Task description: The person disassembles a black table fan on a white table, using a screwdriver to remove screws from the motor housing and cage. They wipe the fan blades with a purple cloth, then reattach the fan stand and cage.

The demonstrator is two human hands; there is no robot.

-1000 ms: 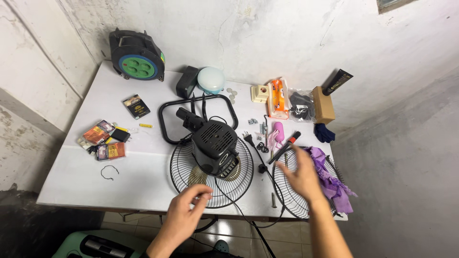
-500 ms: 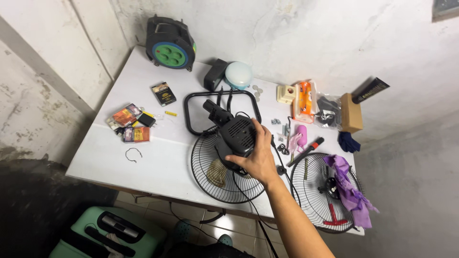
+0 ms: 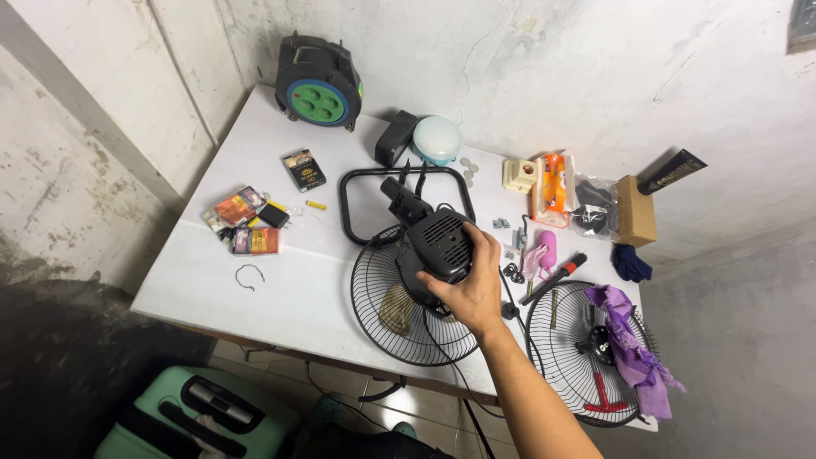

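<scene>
Right hand (image 3: 466,287): fingers wrapped over the rear of the black fan motor housing (image 3: 438,246), clamped on it from above; the forearm comes in from the lower right.
Left hand: out of view, so whether it is apart or closed cannot be told.
Fan motor housing: sits over the rear wire grille (image 3: 408,302), near the front edge of the white table (image 3: 255,204), roughly mid-length; its black tube stand (image 3: 361,183) reaches back toward the wall.
Doing it well: a grip spread across the vented shell looks steadier than one at its edge; I judge the housing needs lifting straight, since the grille wires and the cord beneath could snag.
Beside it: a second wire grille (image 3: 565,340) at the front right corner with a purple cloth (image 3: 629,348) draped over it; a black-and-red screwdriver (image 3: 554,278) lies between the two grilles.
Back edge: a green-and-black cable reel (image 3: 320,82) at the left rear corner, and a pale dome (image 3: 436,138).
Hard to make out: whether the housing is fastened to the grille; the small fasteners near the orange pack (image 3: 553,184) are too small to identify; the palm hides the shell's front side.
</scene>
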